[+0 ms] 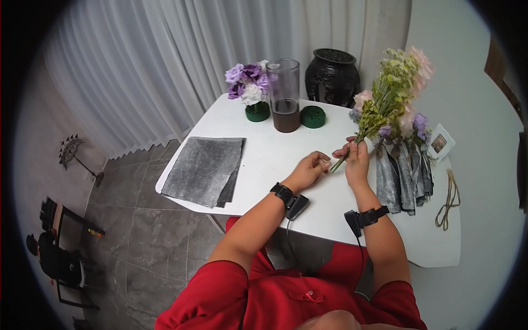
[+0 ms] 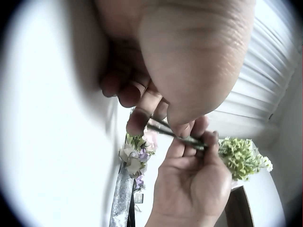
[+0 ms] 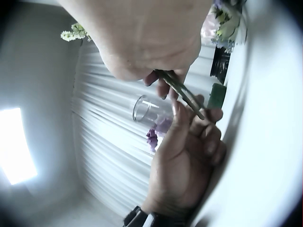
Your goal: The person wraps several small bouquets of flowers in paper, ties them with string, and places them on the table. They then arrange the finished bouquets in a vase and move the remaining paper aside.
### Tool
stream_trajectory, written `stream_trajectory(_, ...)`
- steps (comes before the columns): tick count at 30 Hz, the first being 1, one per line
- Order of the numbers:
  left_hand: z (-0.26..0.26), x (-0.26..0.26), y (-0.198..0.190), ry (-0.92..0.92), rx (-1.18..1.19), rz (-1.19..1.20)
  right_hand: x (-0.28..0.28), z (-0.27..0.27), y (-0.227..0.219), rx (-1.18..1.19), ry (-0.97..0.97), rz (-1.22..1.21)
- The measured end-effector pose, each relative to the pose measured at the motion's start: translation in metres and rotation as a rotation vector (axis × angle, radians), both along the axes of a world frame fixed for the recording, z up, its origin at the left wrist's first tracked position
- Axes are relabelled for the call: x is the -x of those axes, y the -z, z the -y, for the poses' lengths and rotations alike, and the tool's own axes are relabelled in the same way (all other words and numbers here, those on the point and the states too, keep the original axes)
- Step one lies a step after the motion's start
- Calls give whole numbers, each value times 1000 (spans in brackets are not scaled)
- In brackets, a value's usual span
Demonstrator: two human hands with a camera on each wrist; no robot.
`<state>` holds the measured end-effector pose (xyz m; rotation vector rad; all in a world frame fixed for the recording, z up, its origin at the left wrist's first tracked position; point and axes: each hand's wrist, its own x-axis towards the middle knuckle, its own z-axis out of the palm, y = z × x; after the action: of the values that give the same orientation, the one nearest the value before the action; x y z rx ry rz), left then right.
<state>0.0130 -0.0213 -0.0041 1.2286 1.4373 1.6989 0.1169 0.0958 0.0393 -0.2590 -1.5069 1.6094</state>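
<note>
My right hand grips the green stems of a bunch of yellow-green flowers, its blossoms pointing away from me and stem ends toward me. My left hand is at the stem ends, fingers loosely bent and thumb apart from them; the stems lie by its fingertips. In the left wrist view the stems pass between both hands, with the right hand below. Beside the right hand lie pink and purple flowers and grey wrapped bundles. Pink roses overlap the bunch in the head view.
Grey sheets lie at the table's left. Toward the back stand purple and white flowers in green foam, a glass vase with dark contents and another foam block. A black stool, small frame and cord are visible.
</note>
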Motion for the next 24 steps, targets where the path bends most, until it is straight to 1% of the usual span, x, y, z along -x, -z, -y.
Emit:
stream_trajectory(1,7,-4,-15,-37,96,13,-2,-9,3,-25,45,-43)
stream_trajectory(2,-3,2,6,-72,-19,-17,-3,-19,6,-17,69,-36)
stream_trajectory(4,10,-6,-15,-73,89,-29,-8,-34,11,17,92,-34)
stream_trajectory(6,11,-5,-12,-156,79,-57,-6,-41,17,36,169,-3)
stream_trajectory(8,20,1,-26,-222,188,-23,-5,-49,23,60,128,69)
stream_trajectory(10,28,12,-37,-289,124,-24,-6,-52,20,97,139,76)
stream_trajectory(11,37,20,-45,-281,112,-71,-6,-52,19,128,135,87)
stream_trajectory(12,51,26,-54,-277,101,-115,-6,-52,19,131,136,87)
stream_trajectory(14,84,44,-73,-350,177,-310,-7,-54,18,241,129,39)
stream_trajectory(17,147,98,-82,-627,338,-550,-10,-55,18,237,133,51)
stream_trajectory(19,199,152,-73,-881,374,-802,-9,-55,19,229,119,51)
stream_trajectory(20,226,174,-68,-987,409,-801,-9,-56,19,237,122,43)
stream_trajectory(21,252,190,-65,-1084,508,-920,-9,-55,19,220,132,57)
stream_trajectory(22,278,207,-60,-1113,665,-963,-7,-55,19,201,139,71)
stream_trajectory(23,307,231,-47,-1135,853,-1067,-6,-54,20,203,135,66)
stream_trajectory(24,317,232,-40,-1141,852,-1069,-5,-54,20,218,128,56)
